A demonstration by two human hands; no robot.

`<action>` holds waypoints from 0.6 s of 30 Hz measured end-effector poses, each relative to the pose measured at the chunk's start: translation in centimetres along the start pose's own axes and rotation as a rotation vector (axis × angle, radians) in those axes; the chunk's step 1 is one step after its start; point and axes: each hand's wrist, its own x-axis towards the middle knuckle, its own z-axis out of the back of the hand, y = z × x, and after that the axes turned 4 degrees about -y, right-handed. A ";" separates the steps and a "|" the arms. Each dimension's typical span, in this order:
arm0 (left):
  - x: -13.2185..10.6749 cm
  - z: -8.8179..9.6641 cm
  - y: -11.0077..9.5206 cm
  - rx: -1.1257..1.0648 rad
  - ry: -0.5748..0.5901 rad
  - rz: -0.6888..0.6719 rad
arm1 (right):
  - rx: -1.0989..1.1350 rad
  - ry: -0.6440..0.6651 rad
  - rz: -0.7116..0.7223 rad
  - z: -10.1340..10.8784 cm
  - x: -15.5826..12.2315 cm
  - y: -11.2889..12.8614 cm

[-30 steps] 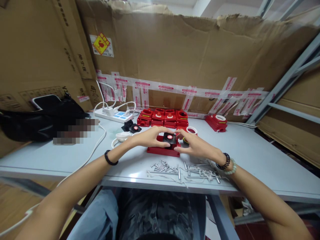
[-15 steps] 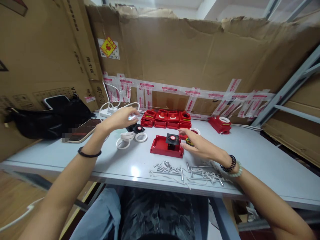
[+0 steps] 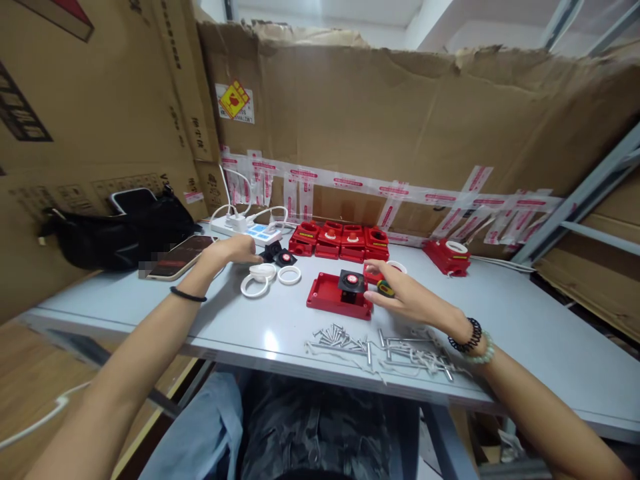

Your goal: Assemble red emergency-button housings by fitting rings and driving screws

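Note:
A red plastic base (image 3: 333, 299) lies mid-table with a black square part with a red button (image 3: 351, 281) set on it. My right hand (image 3: 407, 297) rests just right of it, fingers spread and touching the base's edge, beside a small yellow-green ring (image 3: 385, 288). My left hand (image 3: 234, 250) is stretched out to the left, fingers curled down onto the table by several white rings (image 3: 263, 277) and two black button parts (image 3: 279, 255). Whether it holds one of them is hidden.
A row of red housings (image 3: 343, 242) stands at the back, with one more (image 3: 447, 256) to the right. Screws and pins (image 3: 377, 343) litter the front edge. A power strip (image 3: 247, 230), a phone (image 3: 176, 257) and a black bag (image 3: 117, 230) sit at left. Cardboard walls surround the table (image 3: 525, 333).
My left hand left the red base, swung left to the power strip, then dropped by the white rings. My right hand stayed beside the base. The camera turned slightly left.

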 end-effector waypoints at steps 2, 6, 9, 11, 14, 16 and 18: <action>-0.1 0.1 0.4 -0.001 -0.030 -0.002 | -0.005 -0.005 -0.008 0.1 0.0 0.0; -1.5 1.5 0.2 -0.049 -0.168 -0.033 | -0.023 -0.013 -0.008 0.3 0.0 0.3; -3.7 3.3 -2.8 -0.190 -0.316 -0.193 | -0.025 -0.027 0.016 0.5 0.0 0.6; -5.2 4.3 -6.2 -0.271 -0.352 -0.446 | -0.030 -0.042 0.027 0.5 0.1 0.7; -6.6 4.9 -11.7 -0.357 -0.326 -0.783 | -0.040 -0.062 0.032 0.5 0.0 0.8; -6.7 4.6 -14.6 -0.398 -0.292 -0.898 | -0.042 -0.069 0.039 0.5 0.0 0.7; -6.3 3.9 -16.4 -0.397 -0.261 -0.946 | -0.043 -0.072 0.051 0.5 0.0 0.5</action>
